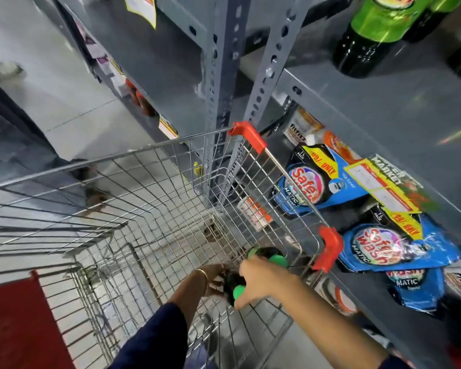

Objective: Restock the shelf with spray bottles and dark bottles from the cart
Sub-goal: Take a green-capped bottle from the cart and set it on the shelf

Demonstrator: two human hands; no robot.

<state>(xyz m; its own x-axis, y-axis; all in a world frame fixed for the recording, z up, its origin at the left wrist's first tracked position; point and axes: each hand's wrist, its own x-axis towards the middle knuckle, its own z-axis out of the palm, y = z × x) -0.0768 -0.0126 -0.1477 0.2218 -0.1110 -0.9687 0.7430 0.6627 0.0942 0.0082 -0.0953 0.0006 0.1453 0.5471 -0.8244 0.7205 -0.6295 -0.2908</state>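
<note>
Right hand (261, 282) over dark bottles (266, 255), cart (144, 209)

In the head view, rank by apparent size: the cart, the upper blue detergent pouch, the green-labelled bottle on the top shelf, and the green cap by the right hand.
1. cart
2. blue detergent pouch and green-labelled bottle, too alike to rank; the bottle is cropped
3. green cap

Blue detergent pouches (378, 246) lower level; yellow price tag (383, 187) above them.
</note>
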